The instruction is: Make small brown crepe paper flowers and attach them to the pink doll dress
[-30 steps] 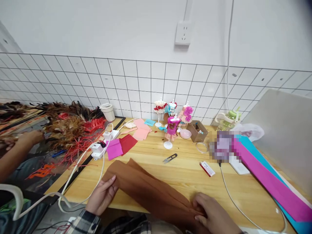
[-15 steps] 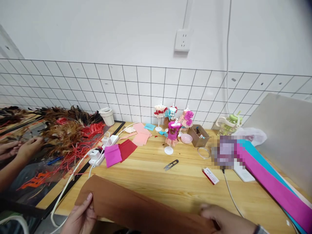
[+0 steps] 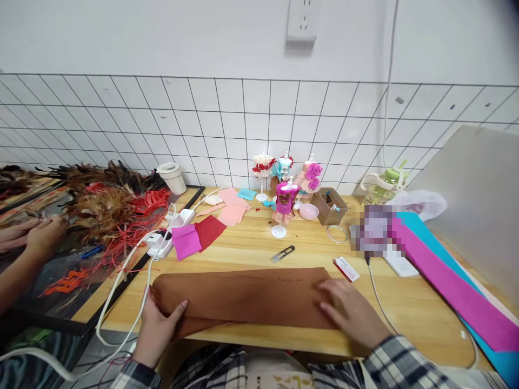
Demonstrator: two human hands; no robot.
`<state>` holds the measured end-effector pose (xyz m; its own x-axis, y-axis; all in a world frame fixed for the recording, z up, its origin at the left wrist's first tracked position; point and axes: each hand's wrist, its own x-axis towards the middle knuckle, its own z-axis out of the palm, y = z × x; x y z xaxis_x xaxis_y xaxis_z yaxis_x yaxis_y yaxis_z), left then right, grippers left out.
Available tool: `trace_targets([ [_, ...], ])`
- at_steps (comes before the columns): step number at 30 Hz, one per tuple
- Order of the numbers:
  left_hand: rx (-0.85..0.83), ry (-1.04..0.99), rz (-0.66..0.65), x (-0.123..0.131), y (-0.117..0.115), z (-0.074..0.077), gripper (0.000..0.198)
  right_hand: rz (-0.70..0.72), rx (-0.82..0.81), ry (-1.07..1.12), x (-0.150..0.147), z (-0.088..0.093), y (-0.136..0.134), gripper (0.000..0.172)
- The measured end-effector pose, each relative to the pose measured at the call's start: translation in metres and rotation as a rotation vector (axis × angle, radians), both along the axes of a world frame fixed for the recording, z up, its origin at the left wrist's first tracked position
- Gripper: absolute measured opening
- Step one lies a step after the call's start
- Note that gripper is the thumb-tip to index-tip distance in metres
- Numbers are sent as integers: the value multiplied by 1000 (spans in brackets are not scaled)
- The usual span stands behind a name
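Sheet (image 3: 251, 297), brown, is now lying nearly level along the near side of the desk (image 3: 239, 254), no longer slanting off it. Left hand (image 3: 159, 327) is keeping its grip clamped on one end; right hand (image 3: 354, 310) is resting on the other, grip spread apart.

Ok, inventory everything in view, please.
Sheet: one, brown, front
Snips: one, dark, behind sheet
Dress forms: four, mixed, back centre
Dish: one, pink, beside forms
Box: one, brown, by dish
Cut pieces: several, mixed, left of forms
Packet: one, red-white, right
Ring: one, pale, right
Pixelated item: one, purplish, right
Strips: several, mixed, right
Bottle: one, greenish, back right
Bag: one, whitish, right
Cup: one, white, back left
Power strips: count unclear, white, left
Cables: several, white, mostly left
Feathers: many, brownish, far left
Strands: many, red, left
Socket: one, white, wall
Other person's hands: two, far left
Left hand: one, gripping sheet
Right hand: one, on sheet
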<state>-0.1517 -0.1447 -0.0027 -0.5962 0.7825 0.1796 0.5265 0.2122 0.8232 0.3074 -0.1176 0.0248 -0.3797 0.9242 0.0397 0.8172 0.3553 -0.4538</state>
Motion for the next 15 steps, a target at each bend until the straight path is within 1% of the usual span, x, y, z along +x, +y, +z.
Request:
trace_targets([
  [2, -24, 132, -32, -2, -2, -5, 101, 117, -42, -33, -5, -10, -22, 42],
  [3, -32, 187, -48, -3, -3, -5, 101, 136, -50, -53, -7, -17, -32, 48],
  [5, -35, 335, -110, -2, -5, -3, 93, 151, -31, -89, -7, -31, -47, 58],
  [6, -39, 424, -170, -1, -6, -1, 83, 158, -13, -108, -6, -37, -53, 61],
  [7, -47, 510, -258, 2, -7, 2, 71, 172, 7, -125, -4, -43, -58, 62],
  [9, -73, 619, -504, 10, -9, 8, 50, 220, 47, -143, 2, -48, -65, 57],
  [10, -86, 621, -643, 14, -10, 10, 46, 240, 63, -136, 4, -48, -68, 51],
  [11, -101, 601, -753, 17, -11, 11, 45, 252, 67, -119, 6, -46, -69, 43],
  [12, -121, 573, -831, 20, -11, 12, 47, 255, 54, -96, 8, -41, -70, 37],
  [14, -190, 521, -926, 20, -10, 13, 53, 236, -26, -46, 10, -26, -70, 32],
  [15, -239, 503, -966, 18, -8, 15, 52, 219, -87, -23, 10, -16, -69, 32],
])
